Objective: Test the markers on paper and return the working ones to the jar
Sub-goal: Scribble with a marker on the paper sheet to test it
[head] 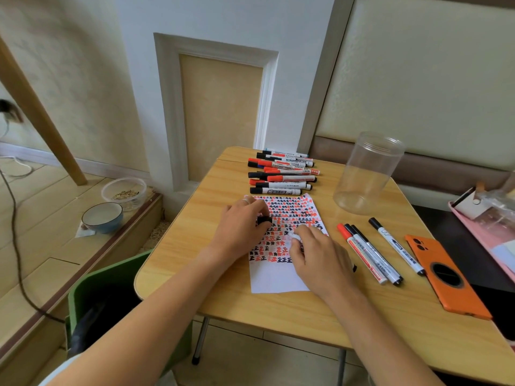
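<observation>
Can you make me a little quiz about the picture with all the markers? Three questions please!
1. True or false: the clear jar already has markers in it.
2. What does the left hand pinch over the paper? A) a black cap B) a red marker C) the orange phone
3. Fill in: the right hand holds a ____ with its tip toward the paper.

Key
1. False. The jar looks empty; loose markers lie in a pile behind the paper and four more to the right of it.
2. A, a black cap.
3. marker; most of it is hidden by the hand.
</observation>
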The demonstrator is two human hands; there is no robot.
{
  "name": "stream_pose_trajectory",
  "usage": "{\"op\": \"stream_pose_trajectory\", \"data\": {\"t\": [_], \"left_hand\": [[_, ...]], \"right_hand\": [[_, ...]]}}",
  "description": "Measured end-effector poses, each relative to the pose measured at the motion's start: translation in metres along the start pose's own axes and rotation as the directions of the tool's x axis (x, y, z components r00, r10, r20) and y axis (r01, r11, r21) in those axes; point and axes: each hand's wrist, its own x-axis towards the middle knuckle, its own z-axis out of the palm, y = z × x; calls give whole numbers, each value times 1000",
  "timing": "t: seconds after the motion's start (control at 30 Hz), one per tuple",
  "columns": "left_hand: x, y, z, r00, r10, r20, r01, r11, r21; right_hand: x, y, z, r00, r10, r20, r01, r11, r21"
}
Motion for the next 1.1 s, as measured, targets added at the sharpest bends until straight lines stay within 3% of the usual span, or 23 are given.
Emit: {"op": "stream_pose_trajectory", "data": {"t": [0.3, 0.5, 0.67, 0.83, 0.9, 0.97, 1.03, 1.1], "left_hand": [[-6, -6, 0, 996, 26, 82, -28, 999, 19], [-33, -5, -23, 994, 89, 66, -90, 996, 11], [-54, -19, -31, 960, 182, 214, -184, 983, -8], [-54, -19, -30, 954, 172, 245, -181, 983, 17], [-52, -19, -31, 951, 169, 258, -181, 983, 26], [-50, -19, -33, 947, 174, 270, -194, 980, 52], [-47, -19, -35, 945, 182, 271, -207, 976, 68], [-43, -19, -36, 946, 182, 269, -210, 974, 79]], "right_hand": [[-1, -2, -4, 1000, 7, 9, -7, 1000, 20], [-2, -3, -7, 1000, 15, -4, -15, 997, 70], [-5, -4, -11, 999, 53, 8, -54, 991, 126], [-3, -6, -23, 989, 71, -128, -26, 947, 320], [-1, -6, -30, 984, 72, -163, 16, 877, 481], [1, -9, -36, 985, 128, -118, -7, 704, 710], [2, -13, -39, 977, 211, 12, -100, 410, 907], [3, -16, -38, 957, 234, 173, -198, 85, 977]]}}
